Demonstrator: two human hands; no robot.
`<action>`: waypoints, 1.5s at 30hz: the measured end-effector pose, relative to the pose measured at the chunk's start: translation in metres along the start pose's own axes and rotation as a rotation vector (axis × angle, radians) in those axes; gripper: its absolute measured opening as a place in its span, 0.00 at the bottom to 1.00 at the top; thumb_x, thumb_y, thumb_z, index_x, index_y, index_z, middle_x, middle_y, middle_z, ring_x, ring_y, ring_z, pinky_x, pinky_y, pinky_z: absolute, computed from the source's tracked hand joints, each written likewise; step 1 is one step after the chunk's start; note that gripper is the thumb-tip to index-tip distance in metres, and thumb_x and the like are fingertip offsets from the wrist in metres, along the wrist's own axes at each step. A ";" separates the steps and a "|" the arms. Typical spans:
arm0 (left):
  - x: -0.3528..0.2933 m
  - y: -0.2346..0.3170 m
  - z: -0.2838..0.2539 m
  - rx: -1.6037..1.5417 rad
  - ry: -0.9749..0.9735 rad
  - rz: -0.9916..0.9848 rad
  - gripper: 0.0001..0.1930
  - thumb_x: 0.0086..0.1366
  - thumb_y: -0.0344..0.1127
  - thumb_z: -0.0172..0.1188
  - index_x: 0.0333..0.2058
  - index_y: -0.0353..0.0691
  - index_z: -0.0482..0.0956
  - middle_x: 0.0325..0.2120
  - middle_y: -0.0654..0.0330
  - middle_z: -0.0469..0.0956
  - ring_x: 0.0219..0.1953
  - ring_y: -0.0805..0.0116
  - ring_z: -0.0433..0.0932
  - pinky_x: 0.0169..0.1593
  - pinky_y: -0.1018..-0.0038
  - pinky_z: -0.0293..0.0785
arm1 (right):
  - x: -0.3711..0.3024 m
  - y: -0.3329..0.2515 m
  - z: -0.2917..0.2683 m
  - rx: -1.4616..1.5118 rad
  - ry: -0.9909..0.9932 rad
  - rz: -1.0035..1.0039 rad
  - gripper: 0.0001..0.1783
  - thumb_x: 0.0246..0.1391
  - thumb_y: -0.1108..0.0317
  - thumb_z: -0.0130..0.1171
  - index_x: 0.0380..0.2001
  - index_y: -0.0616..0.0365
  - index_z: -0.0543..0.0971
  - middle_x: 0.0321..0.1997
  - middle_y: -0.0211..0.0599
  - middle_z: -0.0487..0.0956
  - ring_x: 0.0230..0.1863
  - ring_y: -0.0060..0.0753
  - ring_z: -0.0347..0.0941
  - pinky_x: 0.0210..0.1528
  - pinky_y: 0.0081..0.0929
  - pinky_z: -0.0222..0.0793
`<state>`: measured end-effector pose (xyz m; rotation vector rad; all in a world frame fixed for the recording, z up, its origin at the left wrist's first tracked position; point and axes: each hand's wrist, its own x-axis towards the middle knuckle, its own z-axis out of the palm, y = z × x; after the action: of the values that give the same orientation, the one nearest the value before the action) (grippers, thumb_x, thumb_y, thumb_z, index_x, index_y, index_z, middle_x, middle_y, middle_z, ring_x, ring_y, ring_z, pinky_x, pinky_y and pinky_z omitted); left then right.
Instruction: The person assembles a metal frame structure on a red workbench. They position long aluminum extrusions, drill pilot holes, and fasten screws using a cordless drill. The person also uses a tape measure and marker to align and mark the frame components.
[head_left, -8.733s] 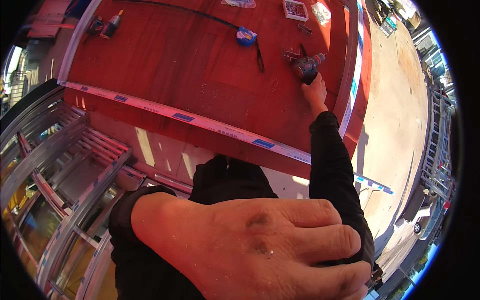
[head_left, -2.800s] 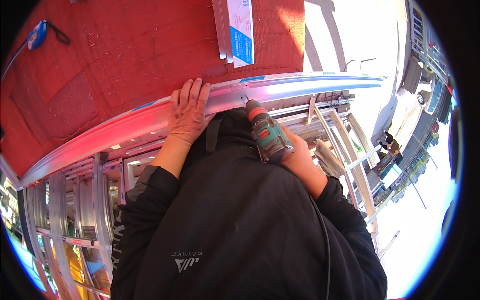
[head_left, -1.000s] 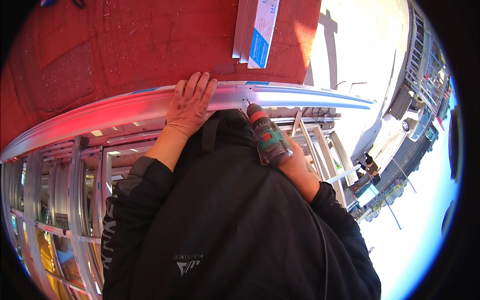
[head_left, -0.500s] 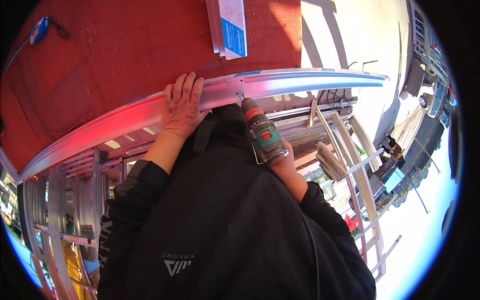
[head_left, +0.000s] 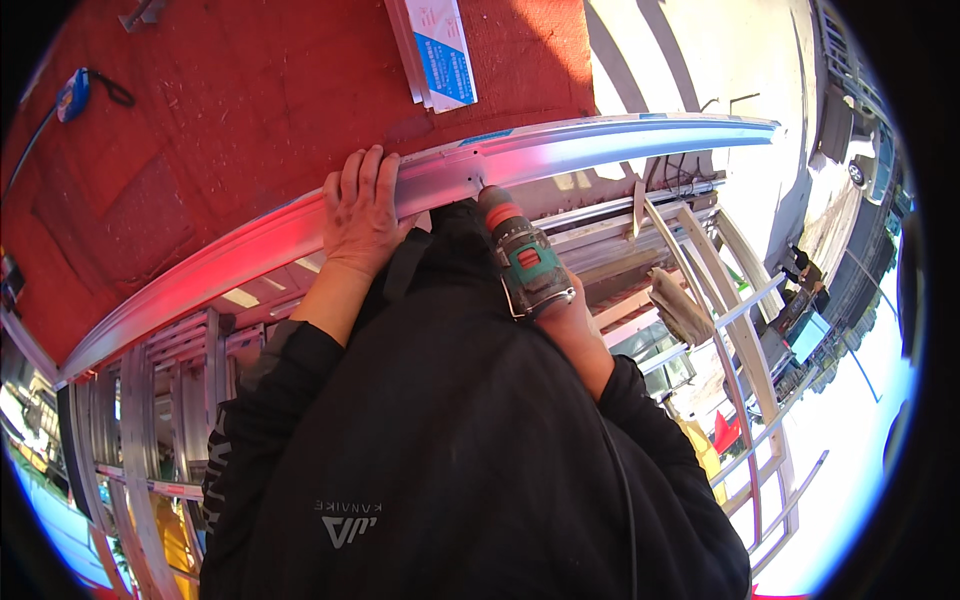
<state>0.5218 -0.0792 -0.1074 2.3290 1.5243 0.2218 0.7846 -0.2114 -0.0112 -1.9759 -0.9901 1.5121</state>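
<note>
A long aluminium profile (head_left: 620,145) lies along the near edge of a red worktable (head_left: 230,110). My left hand (head_left: 362,210) presses flat on top of the profile, fingers spread over it. My right hand (head_left: 565,315) grips a green and black cordless drill (head_left: 522,262). The drill's orange nose touches the side of the profile just right of my left hand. My black sleeves and jacket fill the lower middle of the view.
A short stack of profiles with a blue and white label (head_left: 435,50) lies on the table. A blue tape measure (head_left: 72,95) sits at the far left. Stacked aluminium frames (head_left: 150,420) lie below left, and more frames and rails (head_left: 730,330) on the right.
Long ago my right hand reached for the drill on the table. In the last second the view shifted slightly; my left hand stays on the profile and the drill stays at its side.
</note>
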 end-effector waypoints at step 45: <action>-0.003 -0.003 0.003 -0.039 0.009 -0.011 0.44 0.48 0.51 0.75 0.63 0.46 0.67 0.65 0.58 0.66 0.69 0.56 0.61 0.68 0.55 0.56 | 0.024 -0.078 -0.017 -0.538 -0.068 -0.072 0.33 0.50 0.64 0.72 0.61 0.52 0.76 0.47 0.52 0.84 0.51 0.56 0.81 0.51 0.38 0.76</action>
<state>0.5192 -0.0817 -0.1105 2.2920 1.5232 0.2571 0.7836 -0.1426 0.0353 -2.2127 -1.6132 1.3781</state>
